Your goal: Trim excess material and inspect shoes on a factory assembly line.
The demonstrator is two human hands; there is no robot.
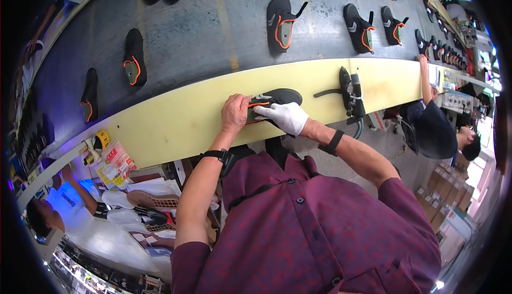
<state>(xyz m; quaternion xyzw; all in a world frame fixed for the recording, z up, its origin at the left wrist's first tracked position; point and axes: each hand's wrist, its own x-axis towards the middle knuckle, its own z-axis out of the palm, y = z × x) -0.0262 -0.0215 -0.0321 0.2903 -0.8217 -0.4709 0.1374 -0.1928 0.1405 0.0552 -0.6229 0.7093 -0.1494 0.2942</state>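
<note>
A black shoe with pale chevron marks and an orange-edged opening lies on its side on the pale yellow ledge, toe to the right. My bare left hand grips its heel end, fingers curled round it. In a white glove, my right hand presses at the opening, with the fingertips on the orange edge. Parts of the heel and the opening are hidden under both hands. To the right on the ledge rests a black hand tool with a hose attached.
Beyond the yellow ledge, a dark conveyor belt carries several black shoes, one a black shoe straight ahead. A co-worker reaches over the belt at right. Another person works at lower left, near shoe soles and a plastic packet.
</note>
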